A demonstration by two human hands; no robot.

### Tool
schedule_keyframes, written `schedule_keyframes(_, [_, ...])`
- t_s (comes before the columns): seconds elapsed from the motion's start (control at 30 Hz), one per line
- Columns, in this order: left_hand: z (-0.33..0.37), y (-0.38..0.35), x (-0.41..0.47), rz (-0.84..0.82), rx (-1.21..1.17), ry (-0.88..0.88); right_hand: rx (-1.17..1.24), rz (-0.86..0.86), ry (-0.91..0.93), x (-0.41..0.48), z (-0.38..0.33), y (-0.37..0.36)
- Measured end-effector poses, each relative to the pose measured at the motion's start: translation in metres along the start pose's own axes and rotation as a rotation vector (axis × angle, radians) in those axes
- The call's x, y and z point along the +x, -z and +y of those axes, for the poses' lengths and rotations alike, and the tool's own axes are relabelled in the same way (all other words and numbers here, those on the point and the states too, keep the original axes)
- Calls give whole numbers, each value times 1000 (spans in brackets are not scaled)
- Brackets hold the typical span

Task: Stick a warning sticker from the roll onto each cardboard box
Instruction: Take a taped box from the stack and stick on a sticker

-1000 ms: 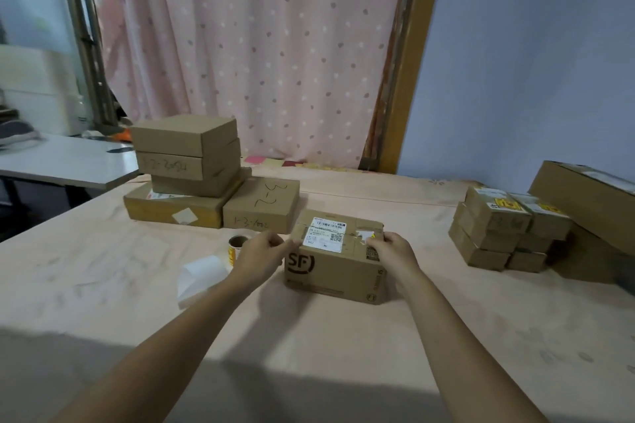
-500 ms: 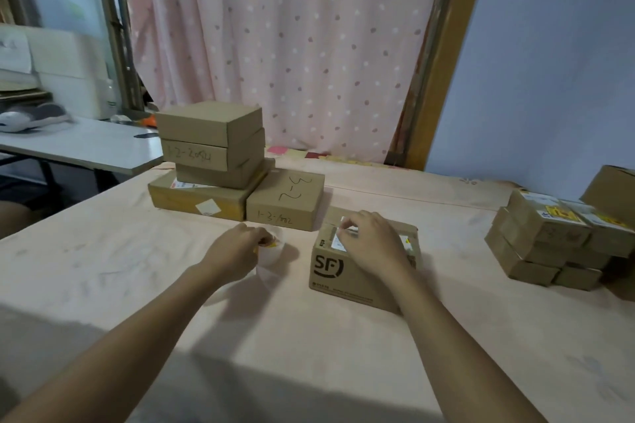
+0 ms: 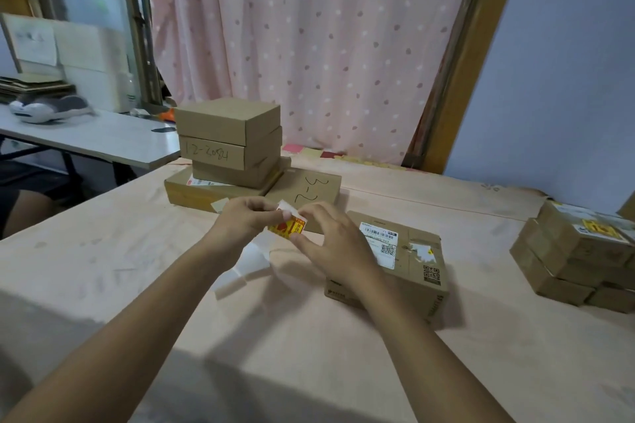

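My left hand (image 3: 242,218) holds the sticker roll (image 3: 287,227) up above the table, its yellow and red warning stickers facing me. My right hand (image 3: 330,239) pinches the roll's right edge at the white backing. A strip of white backing paper (image 3: 245,266) trails down from the roll to the table. Just right of my hands sits a cardboard box (image 3: 412,261) with a white shipping label and QR codes on top. Behind the hands is a stack of plain cardboard boxes (image 3: 228,144), with a flat box marked "3-2" (image 3: 309,189) beside it.
A cluster of small boxes with yellow stickers (image 3: 577,251) stands at the right edge of the pink-covered table (image 3: 103,268). A white side table (image 3: 89,137) with a shoe on it stands at the left. A dotted curtain hangs behind.
My left hand lifted the sticker roll off the table. My right hand left the top of the labelled box and moved left onto the roll. The camera came closer.
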State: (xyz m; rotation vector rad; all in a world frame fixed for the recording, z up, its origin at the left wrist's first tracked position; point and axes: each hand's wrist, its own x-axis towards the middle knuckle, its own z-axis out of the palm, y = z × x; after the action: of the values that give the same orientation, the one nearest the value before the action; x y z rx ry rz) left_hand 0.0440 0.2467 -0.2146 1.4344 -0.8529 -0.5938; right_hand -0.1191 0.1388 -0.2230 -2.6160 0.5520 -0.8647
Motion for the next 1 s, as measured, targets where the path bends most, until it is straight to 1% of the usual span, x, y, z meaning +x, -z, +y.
schedule_keyframes(0.07, [7,7,-7,-31,-74,25,37,36,22,3,-7,-4])
schedule_keyframes(0.13, [14,13,-15,-91,-140,2,134,79,-4,5,-12,-8])
schedule_keyframes(0.17, [17,16,-17,-121,-132,-33,214,102,-43,6,-14,-9])
schedule_keyframes(0.27, [22,27,-27,-202,-19,-187,562,149,-167,11,-16,-8])
schedule_keyframes(0.33, [19,33,-28,-184,78,-284,735,115,-214,15,-14,-5])
schedule_keyframes(0.4, [11,36,-26,-150,91,-352,828,11,-254,16,-14,-5])
schedule_keyframes(0.47, [7,35,-24,-116,92,-385,771,-31,-268,15,-14,-9])
schedule_keyframes(0.53, [3,35,-23,-77,145,-412,585,51,-235,15,-14,-12])
schedule_keyframes(0.6, [0,33,-22,-30,218,-423,394,141,-118,14,-16,-12])
schedule_keyframes(0.67, [-1,31,-22,17,270,-434,271,175,39,15,-19,-10])
schedule_keyframes(0.73, [-1,29,-23,60,277,-465,211,170,110,16,-24,-9])
schedule_keyframes(0.8, [0,29,-24,95,300,-493,169,185,117,16,-29,-8])
schedule_keyframes(1.0, [1,23,-27,160,325,-588,43,387,180,23,-35,-13])
